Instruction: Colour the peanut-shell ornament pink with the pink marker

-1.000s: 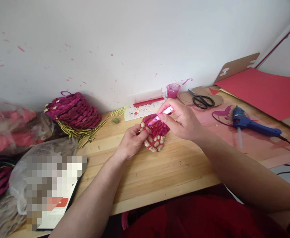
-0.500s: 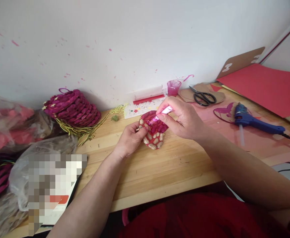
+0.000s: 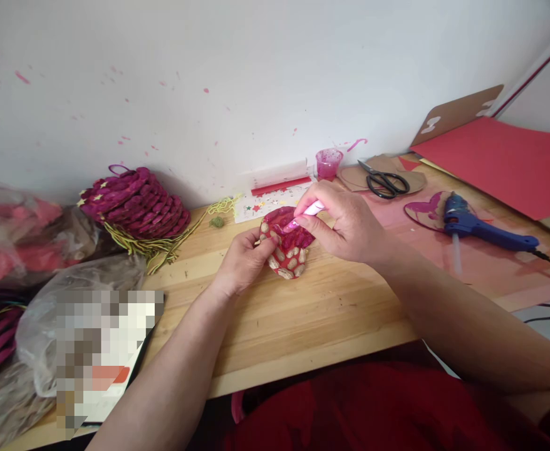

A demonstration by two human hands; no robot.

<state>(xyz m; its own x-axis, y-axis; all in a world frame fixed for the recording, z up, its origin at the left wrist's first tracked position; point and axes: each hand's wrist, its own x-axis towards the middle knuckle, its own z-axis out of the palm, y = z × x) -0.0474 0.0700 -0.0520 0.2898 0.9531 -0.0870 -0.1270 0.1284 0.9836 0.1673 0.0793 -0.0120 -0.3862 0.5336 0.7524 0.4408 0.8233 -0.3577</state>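
Observation:
My left hand (image 3: 249,258) pinches the left edge of a red peanut-shell craft piece (image 3: 287,266), keeping it just over the wooden table. Pale peanut shells cover its lower part, while the shells higher up are painted magenta. In my right hand (image 3: 343,222) is a white paintbrush (image 3: 316,208), stained pink toward its lower end and gripped between thumb and fingers. Its lower end meets the upper part of the craft piece; the exact tip is hard to make out. My right hand hides part of the piece's right side.
Behind stand a cup of pink paint (image 3: 329,164) and black scissors (image 3: 388,183). A blue glue gun (image 3: 488,232) lies right, near red card sheets (image 3: 505,169). Stacked magenta pieces (image 3: 138,203), plastic bags (image 3: 82,319) and a partly blurred tablet-like object (image 3: 115,401) are left.
The craft piece has shifted slightly left and turned a little in my left hand. The brush's lower end has moved slightly left across the painted part. Both hands keep their holds.

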